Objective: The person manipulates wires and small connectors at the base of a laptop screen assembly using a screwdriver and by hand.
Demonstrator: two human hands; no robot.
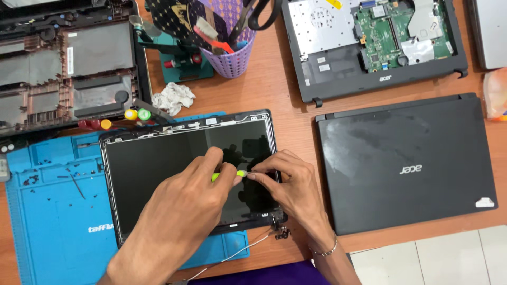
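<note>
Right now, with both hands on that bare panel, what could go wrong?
1. The left hand presses a green-handled tool onto the glossy black laptop screen panel; a slip could scratch or crack it.
2. The right hand leans on the panel's edge, which might flex it.
3. The thin white cable trailing off the blue silicone work mat could snag.

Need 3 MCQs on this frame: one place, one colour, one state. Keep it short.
1. The closed laptop lies where from the screen panel?
A left
B right
C on top

2. Colour of the work mat?
A blue
B red
C grey

3. The tool with the yellow-green handle is
A in the cup
B lying on the mat
C pinched between both hands

Key: 1 B, it sits right of the panel; 2 A, the mat is blue; 3 C, the left hand and right hand meet on it over the panel.
</note>
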